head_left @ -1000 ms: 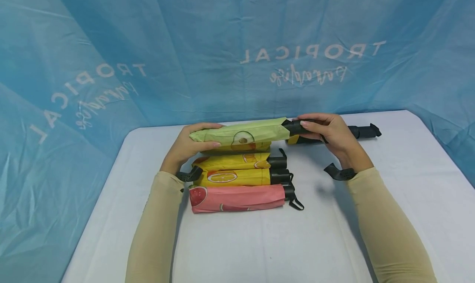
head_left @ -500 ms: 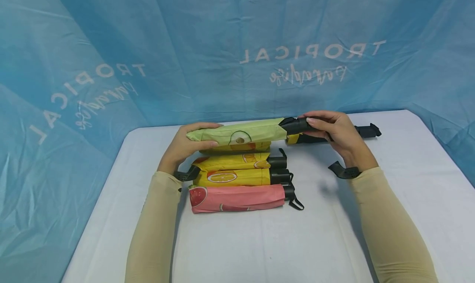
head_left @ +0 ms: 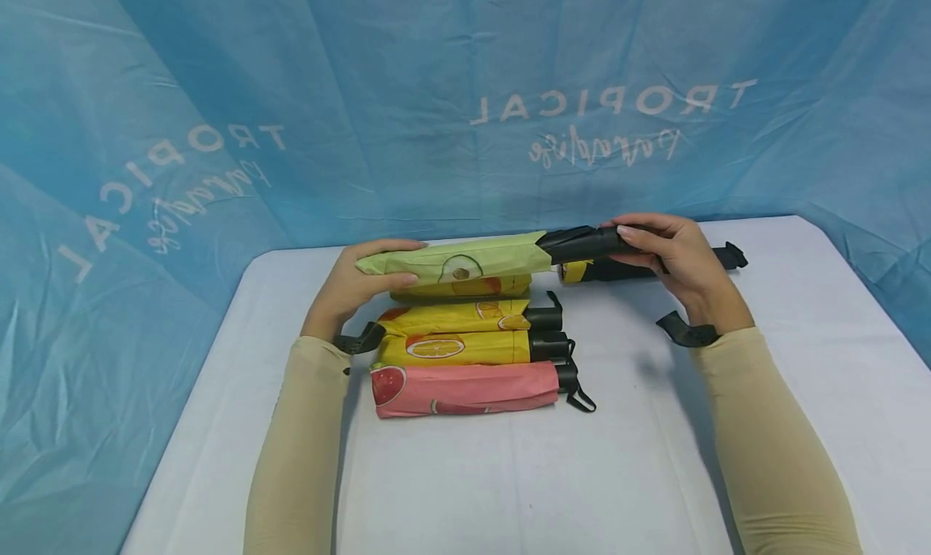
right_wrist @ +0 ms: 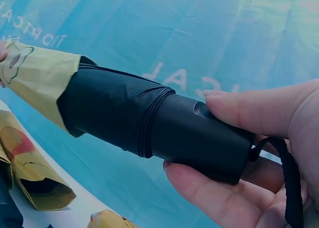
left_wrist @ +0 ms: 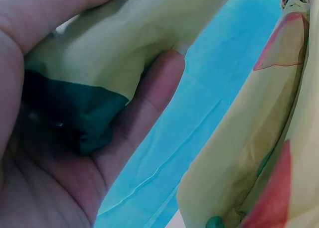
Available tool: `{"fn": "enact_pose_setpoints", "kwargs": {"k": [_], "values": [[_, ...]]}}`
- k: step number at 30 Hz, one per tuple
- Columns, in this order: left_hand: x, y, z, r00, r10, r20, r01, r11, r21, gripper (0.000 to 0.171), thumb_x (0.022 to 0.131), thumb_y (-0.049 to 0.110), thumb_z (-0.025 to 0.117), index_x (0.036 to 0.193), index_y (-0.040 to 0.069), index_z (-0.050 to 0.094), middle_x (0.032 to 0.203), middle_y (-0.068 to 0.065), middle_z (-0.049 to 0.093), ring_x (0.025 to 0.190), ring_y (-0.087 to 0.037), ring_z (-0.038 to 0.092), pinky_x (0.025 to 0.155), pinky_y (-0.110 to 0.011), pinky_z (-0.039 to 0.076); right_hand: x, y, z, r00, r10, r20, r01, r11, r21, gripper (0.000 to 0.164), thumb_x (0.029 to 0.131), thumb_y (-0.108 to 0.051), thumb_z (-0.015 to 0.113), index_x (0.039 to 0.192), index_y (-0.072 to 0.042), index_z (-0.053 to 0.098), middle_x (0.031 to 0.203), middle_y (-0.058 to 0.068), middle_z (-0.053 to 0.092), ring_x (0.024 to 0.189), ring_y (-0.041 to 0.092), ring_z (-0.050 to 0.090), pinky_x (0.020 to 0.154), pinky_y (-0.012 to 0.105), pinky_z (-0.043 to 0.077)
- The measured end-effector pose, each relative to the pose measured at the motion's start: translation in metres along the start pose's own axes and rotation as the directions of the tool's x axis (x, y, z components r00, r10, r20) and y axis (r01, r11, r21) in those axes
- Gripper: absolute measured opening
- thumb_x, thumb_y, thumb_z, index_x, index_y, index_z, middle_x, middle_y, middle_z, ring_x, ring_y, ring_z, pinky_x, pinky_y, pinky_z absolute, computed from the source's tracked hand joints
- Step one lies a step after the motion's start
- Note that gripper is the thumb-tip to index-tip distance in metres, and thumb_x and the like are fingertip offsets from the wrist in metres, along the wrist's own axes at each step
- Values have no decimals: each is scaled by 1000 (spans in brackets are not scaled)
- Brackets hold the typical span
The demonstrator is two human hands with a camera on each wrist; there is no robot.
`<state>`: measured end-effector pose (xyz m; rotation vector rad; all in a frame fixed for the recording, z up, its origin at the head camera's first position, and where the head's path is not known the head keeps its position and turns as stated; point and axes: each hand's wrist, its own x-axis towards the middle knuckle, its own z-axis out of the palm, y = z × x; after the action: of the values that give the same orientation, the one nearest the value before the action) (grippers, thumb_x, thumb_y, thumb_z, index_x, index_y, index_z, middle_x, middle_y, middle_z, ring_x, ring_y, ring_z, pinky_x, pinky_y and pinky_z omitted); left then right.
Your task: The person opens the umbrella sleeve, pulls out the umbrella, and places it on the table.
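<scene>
A black folding umbrella (head_left: 579, 244) sticks partway out of a light green sleeve (head_left: 502, 256) printed with an avocado. Held level over the back of the table, the two span the space between the hands. My left hand (head_left: 364, 272) grips the sleeve's closed end, thumb on one side and fingers on the other; the left wrist view shows its dark green tip (left_wrist: 75, 103) against the palm. The right hand (head_left: 672, 256) pinches the umbrella's black handle (right_wrist: 204, 133), and the wrist strap (right_wrist: 286, 173) hangs by the fingers. The sleeve's mouth lies around the umbrella's folded canopy.
Below the green sleeve lies a yellow sleeve (head_left: 502, 287). Two yellow covered umbrellas, one with an orange print (head_left: 458, 347), and a pink one (head_left: 465, 389) lie in a row in front. Another black umbrella (head_left: 611, 271) with a yellow end lies behind, partly hidden by the right hand.
The right hand has moved right with the handle, and more black canopy shows outside the green sleeve. The left hand has shifted slightly left with the sleeve.
</scene>
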<state>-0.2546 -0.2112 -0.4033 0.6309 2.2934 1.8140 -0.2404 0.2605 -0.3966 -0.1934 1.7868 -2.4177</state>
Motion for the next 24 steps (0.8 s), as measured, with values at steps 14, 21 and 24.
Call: {"fn": "enact_pose_setpoints", "kwargs": {"k": [14, 21, 24], "values": [[-1, -5, -6, 1000, 18, 6, -18, 1000, 8, 42, 88, 19, 83, 128, 16, 73, 135, -4, 66, 124, -25, 59, 92, -38, 57, -5, -5, -20, 999, -38, 31, 38, 999, 16, 35, 97, 2, 67, 130, 12, 63, 125, 15, 65, 113, 26, 67, 90, 40, 56], [-3, -8, -10, 1000, 11, -4, -11, 1000, 14, 41, 88, 20, 83, 128, 16, 74, 135, -4, 66, 127, -23, 57, 93, -37, 56, -8, -8, -29, 999, -41, 22, 41, 999, 19, 33, 96, 2, 68, 128, 9, 66, 123, 15, 68, 111, 25, 68, 89, 39, 56], [-2, -8, -11, 1000, 5, 0, -5, 1000, 6, 40, 89, 19, 83, 127, 15, 74, 135, -5, 66, 129, -23, 56, 95, -38, 56, -10, -11, -33, 999, -51, 18, 51, 998, 33, 36, 96, 3, 68, 130, 13, 62, 122, 15, 68, 111, 25, 68, 87, 39, 56]]}}
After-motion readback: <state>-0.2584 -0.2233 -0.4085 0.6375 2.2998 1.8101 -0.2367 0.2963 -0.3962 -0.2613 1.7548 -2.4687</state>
